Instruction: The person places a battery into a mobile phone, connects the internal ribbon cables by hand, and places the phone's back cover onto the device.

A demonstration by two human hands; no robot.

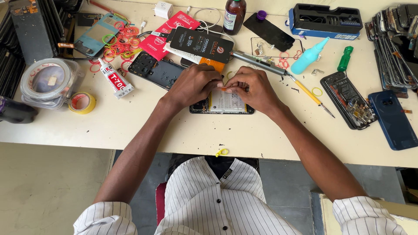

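Orange, a small tab [223, 88] sits pinched between both hands at the top edge of the opened phone [222, 103], which lies on the counter [174, 130], long axis left to right. Left hand [194, 83] and right hand [254, 88] meet fingertip to fingertip, fingers closed together on the tab, equally near.

A cream worktable [130, 126] bears an opened phone [222, 103], glue tube [115, 80], tape rolls [82, 102] and rubber bands [119, 41].
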